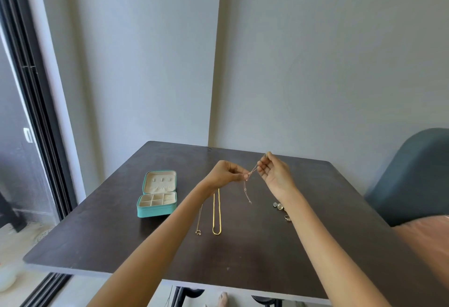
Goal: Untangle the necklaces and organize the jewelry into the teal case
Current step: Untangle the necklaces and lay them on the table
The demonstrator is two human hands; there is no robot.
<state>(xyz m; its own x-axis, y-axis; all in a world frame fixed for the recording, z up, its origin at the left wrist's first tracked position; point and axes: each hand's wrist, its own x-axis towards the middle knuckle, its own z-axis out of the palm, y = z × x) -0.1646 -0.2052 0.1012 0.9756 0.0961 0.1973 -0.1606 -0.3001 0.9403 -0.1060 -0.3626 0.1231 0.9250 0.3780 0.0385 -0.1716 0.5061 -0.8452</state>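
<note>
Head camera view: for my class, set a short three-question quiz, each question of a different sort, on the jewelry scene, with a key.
1. True or false: the teal case is closed.
2. Which lies nearest the case? A) gold chain B) thin pendant necklace C) rings
3. Fill in: the left hand and right hand together pinch a thin ____ above the table.

Key: 1 false, its lid stands open; 2 B; 3 necklace.
</note>
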